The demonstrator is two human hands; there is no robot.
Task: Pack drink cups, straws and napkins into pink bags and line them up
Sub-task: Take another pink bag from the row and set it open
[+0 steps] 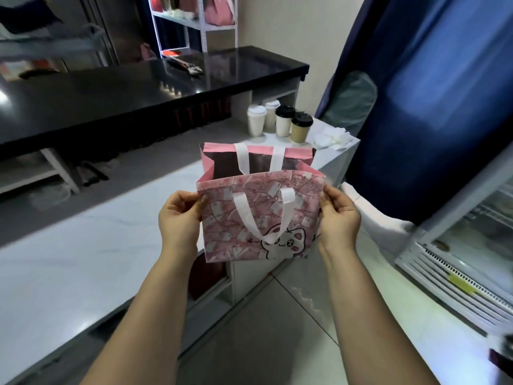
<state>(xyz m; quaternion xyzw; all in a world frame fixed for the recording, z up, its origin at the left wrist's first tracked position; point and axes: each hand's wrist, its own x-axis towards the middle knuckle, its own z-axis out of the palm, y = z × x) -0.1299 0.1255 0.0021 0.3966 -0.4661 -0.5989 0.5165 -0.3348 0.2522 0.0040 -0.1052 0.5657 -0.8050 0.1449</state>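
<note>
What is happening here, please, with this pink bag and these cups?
A person holds a pink bag in the air, the left hand and the right hand each pinching one side of its mouth to spread it open. As far as the inside shows, nothing is packed yet. Four lidded cups stand at the far end of the white counter, with a heap of napkins beside them, all untouched.

A pale, marble-look counter runs ahead, and a glossy black counter stands across the aisle. White metal shelving backs onto the beige wall. On the right a blue curtain hangs above a glass-fronted chiller. Light floor tiles catch the glare.
</note>
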